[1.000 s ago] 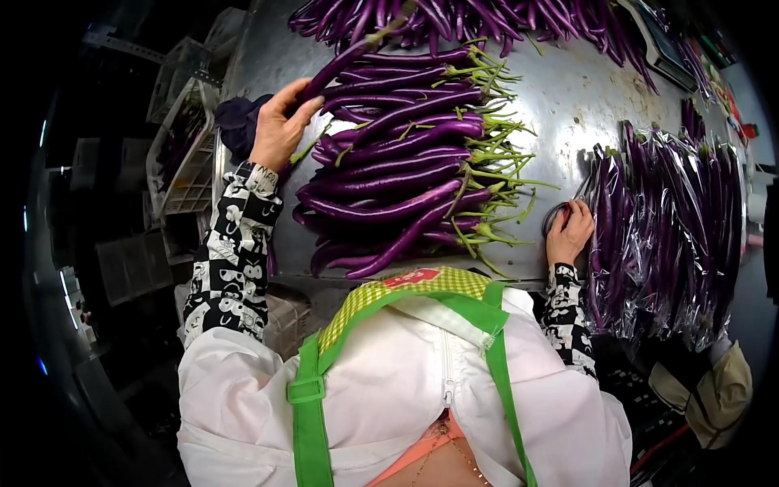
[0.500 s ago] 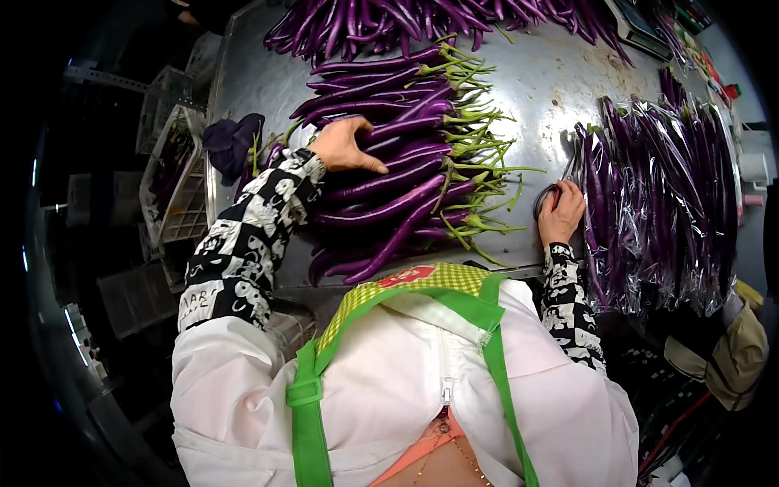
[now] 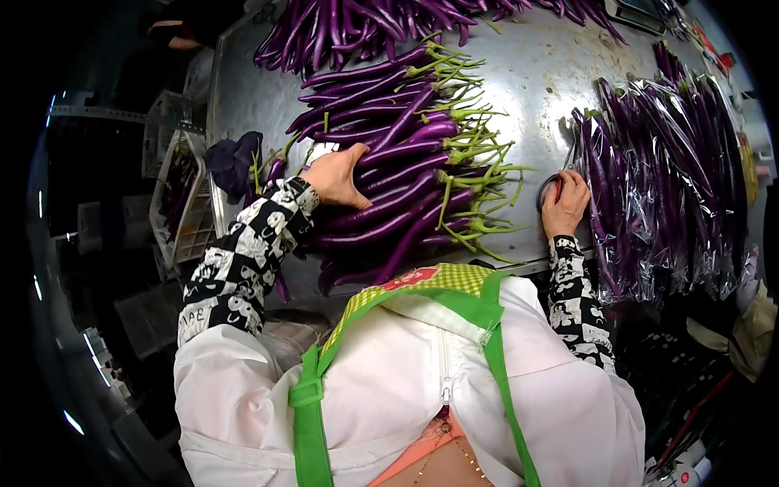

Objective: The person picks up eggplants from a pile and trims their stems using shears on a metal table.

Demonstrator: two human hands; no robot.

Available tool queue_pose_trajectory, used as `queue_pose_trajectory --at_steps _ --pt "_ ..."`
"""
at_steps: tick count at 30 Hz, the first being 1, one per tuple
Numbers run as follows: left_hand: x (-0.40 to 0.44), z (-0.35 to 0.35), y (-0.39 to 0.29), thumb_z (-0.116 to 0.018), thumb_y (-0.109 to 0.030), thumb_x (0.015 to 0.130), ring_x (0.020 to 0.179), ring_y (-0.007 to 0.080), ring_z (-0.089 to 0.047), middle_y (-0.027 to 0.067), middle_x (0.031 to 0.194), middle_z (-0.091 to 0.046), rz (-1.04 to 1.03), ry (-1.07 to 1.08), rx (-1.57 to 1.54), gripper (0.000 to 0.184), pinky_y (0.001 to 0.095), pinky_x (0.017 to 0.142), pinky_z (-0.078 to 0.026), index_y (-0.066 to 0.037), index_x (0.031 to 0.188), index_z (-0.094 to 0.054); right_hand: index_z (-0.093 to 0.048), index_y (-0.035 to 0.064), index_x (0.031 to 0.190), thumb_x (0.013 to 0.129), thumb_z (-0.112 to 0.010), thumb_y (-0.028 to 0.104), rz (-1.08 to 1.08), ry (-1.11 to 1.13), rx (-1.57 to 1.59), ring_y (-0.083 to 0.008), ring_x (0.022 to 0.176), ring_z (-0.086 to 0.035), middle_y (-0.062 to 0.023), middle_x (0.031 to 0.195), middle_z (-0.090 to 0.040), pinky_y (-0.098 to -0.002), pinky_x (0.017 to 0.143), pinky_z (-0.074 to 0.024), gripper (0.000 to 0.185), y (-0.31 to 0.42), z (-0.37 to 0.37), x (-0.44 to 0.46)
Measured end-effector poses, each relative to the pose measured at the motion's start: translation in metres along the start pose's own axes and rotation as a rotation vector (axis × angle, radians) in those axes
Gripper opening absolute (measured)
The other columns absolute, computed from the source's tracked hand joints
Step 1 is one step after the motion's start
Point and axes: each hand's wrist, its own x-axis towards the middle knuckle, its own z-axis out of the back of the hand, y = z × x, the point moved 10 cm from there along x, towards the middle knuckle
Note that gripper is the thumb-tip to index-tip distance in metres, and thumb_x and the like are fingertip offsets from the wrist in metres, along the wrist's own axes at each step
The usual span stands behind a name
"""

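The left hand (image 3: 337, 180) spreads its fingers wide on the eggplant row (image 3: 398, 154); right of that row, past bare surface (image 3: 542, 97), the right hand (image 3: 565, 203) grips scissors (image 3: 558, 185).

Left hand (image 3: 334, 178): it's away from the far-left edge, down onto the middle of the eggplant pile (image 3: 385, 219), fingers spread!
Slanting eggplant (image 3: 410, 118): now steeply across its neighbours.
Top left: another person's arm (image 3: 185, 42) enters view!
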Motion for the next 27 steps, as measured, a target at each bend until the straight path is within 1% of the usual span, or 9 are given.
queue_pose_trajectory --at_steps 5,7,8,10,13,14,20,22,27 --pt "0.026 -0.024 0.05 -0.093 -0.052 0.046 0.122 0.0321 -0.053 0.0264 0.126 -0.057 0.02 0.099 -0.182 0.123 0.036 0.105 -0.041 0.013 0.135 -0.038 -0.061 0.0056 0.111 0.084 -0.059 0.041 -0.014 -0.058 -0.147 -0.0431 0.109 -0.051 -0.0222 0.113 -0.057 -0.0553 0.098 -0.0379 0.045 0.001 0.003 -0.01" --pt "0.035 -0.037 0.059 -0.094 -0.048 0.047 0.121 0.0313 -0.054 0.0255 0.127 -0.057 0.047 0.229 -0.279 0.117 0.0358 0.103 -0.043 0.014 0.132 -0.042 -0.059 0.0038 0.112 0.086 -0.056 0.051 -0.031 -0.026 -0.497 -0.0427 0.104 -0.054 -0.0239 0.109 -0.058 -0.0538 0.092 -0.0431 0.054 0.029 0.027 -0.003" --pt "0.035 -0.034 0.057 -0.094 -0.044 0.048 0.12 0.0301 -0.055 0.0247 0.127 -0.057 0.105 0.248 -0.254 0.113 0.0355 0.103 -0.043 0.013 0.132 -0.044 -0.059 0.0038 0.112 0.086 -0.056 0.051 -0.032 -0.022 -0.497 -0.0427 0.104 -0.054 -0.0239 0.109 -0.058 -0.0538 0.092 -0.0431 0.054 0.028 0.029 -0.006" --pt "0.029 -0.034 0.043 -0.095 -0.039 0.05 0.118 0.0282 -0.055 0.0227 0.126 -0.058 0.089 0.324 -0.386 0.109 0.0356 0.102 -0.043 0.012 0.132 -0.045 -0.057 0.0009 0.114 0.084 -0.057 0.056 -0.245 0.189 -0.166 -0.0431 0.098 -0.058 -0.0258 0.106 -0.06 -0.0517 0.085 -0.0477 0.062 -0.003 0.013 -0.013" --pt "0.027 -0.038 0.036 -0.095 -0.026 0.054 0.113 0.0223 -0.057 0.0159 0.121 -0.062 0.085 0.426 -0.572 0.095 0.0346 0.099 -0.045 0.006 0.13 -0.049 -0.056 -0.0006 0.113 0.082 -0.059 0.061 -0.229 0.27 -0.131 -0.0435 0.093 -0.061 -0.0262 0.103 -0.062 -0.051 0.081 -0.0499 0.069 -0.017 0.006 -0.013" --pt "0.027 -0.037 0.038 -0.094 -0.019 0.056 0.109 0.0183 -0.058 0.0112 0.117 -0.064 0.098 0.451 -0.628 0.086 0.0336 0.096 -0.046 0.002 0.128 -0.053 -0.056 -0.0006 0.113 0.082 -0.059 0.061 -0.235 0.269 -0.131 -0.0435 0.093 -0.061 -0.0262 0.103 -0.062 -0.051 0.081 -0.0499 0.069 -0.019 0.006 -0.013" --pt "0.011 -0.02 0.019 -0.09 -0.013 0.063 0.118 0.0201 -0.051 0.0106 0.13 -0.054 0.245 0.558 -0.756 0.09 0.0335 0.103 -0.04 0.001 0.138 -0.042 -0.053 -0.0032 0.121 0.076 -0.065 0.057 -0.42 0.545 -0.029 -0.0455 0.103 -0.061 -0.03 0.112 -0.061 -0.0492 0.089 -0.049 0.076 -0.018 0.009 0.004" --pt "0.021 -0.032 0.017 -0.086 -0.008 0.067 0.12 0.0193 -0.049 0.0086 0.131 -0.054 0.087 0.632 -0.922 0.086 0.0343 0.104 -0.038 -0.003 0.14 -0.041 -0.053 -0.0005 0.125 0.075 -0.067 0.047 -0.455 0.602 0.0 -0.0441 0.107 -0.06 -0.0289 0.115 -0.061 -0.0471 0.092 -0.0483 0.071 -0.014 0.011 0.006" --pt "0.023 -0.023 0.028 -0.081 -0.001 0.068 0.117 0.0184 -0.051 0.006 0.128 -0.055 0.071 0.583 -0.942 0.082 0.0342 0.102 -0.04 -0.007 0.14 -0.043 -0.06 0.005 0.12 0.073 -0.068 0.036 -0.481 0.592 0.117 -0.0391 0.103 -0.063 -0.0223 0.11 -0.066 -0.0446 0.091 -0.0484 0.057 -0.023 0.012 0.009"
